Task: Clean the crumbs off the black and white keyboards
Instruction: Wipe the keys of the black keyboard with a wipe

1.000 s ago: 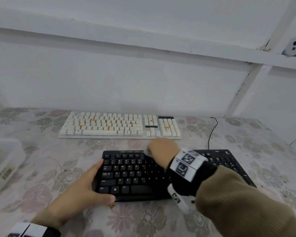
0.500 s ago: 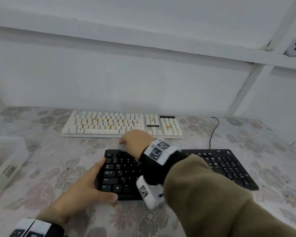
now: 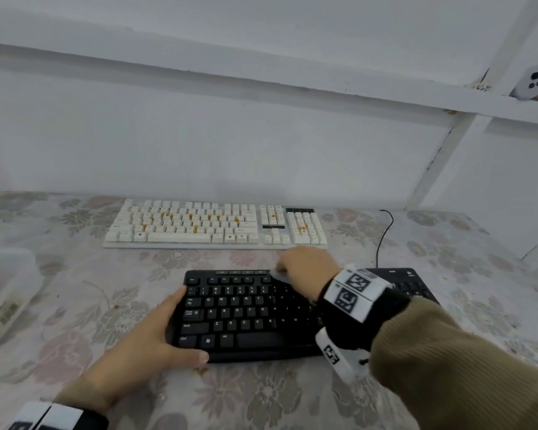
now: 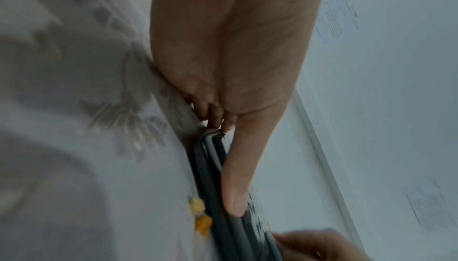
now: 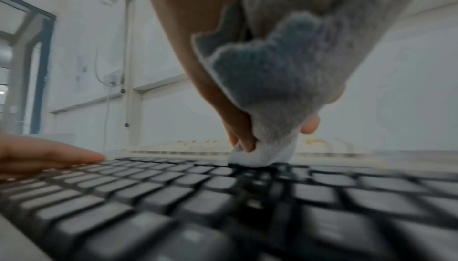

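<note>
The black keyboard (image 3: 246, 318) lies near me on the flowered tablecloth. My left hand (image 3: 165, 332) grips its left end, fingers over the edge keys and thumb (image 4: 233, 187) along the front rim. My right hand (image 3: 305, 266) grips a bunched grey-white cloth (image 5: 267, 89) and presses its tip onto the top key row (image 5: 262, 157) right of the middle. Behind it lies the white keyboard (image 3: 215, 226), with orange crumbs (image 3: 168, 216) scattered among its keys. Loose yellow crumbs (image 4: 199, 212) sit on the tablecloth against the black keyboard's front edge.
A clear plastic box (image 3: 3, 293) stands at the left edge of the table. A thin black cable (image 3: 385, 234) runs from the black keyboard toward the white wall. A small white device (image 3: 533, 83) sits on the ledge at the upper right.
My right hand swept the cloth left along the black keyboard's top row, then back right to just past the middle. The left hand kept its hold on the left end.
</note>
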The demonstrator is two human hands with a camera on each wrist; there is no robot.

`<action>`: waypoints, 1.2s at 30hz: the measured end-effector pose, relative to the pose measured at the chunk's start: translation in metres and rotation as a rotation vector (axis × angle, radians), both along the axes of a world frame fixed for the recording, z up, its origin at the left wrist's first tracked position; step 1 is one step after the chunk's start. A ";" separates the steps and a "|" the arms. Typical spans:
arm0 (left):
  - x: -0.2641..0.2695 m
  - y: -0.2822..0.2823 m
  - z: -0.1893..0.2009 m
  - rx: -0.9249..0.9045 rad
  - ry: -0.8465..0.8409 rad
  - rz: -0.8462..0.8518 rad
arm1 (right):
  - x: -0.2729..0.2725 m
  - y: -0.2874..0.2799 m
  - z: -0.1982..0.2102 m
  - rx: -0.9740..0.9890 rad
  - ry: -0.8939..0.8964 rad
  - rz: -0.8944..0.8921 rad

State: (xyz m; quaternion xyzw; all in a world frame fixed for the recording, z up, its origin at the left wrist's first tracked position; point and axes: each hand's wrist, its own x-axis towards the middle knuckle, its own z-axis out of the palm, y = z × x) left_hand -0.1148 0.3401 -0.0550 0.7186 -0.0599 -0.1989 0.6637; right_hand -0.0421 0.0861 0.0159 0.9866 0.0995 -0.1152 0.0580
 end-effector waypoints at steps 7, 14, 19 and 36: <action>-0.003 0.001 0.002 -0.013 0.022 -0.003 | -0.012 -0.092 0.006 -0.072 -0.013 -0.206; -0.005 -0.001 0.009 0.013 0.018 0.011 | -0.013 -0.180 0.003 -0.101 -0.064 -0.433; -0.006 -0.007 0.011 0.047 0.017 0.043 | -0.002 -0.154 0.016 -0.076 -0.040 -0.366; -0.005 -0.009 0.014 0.168 0.012 0.064 | -0.017 -0.184 -0.011 -0.067 -0.124 -0.244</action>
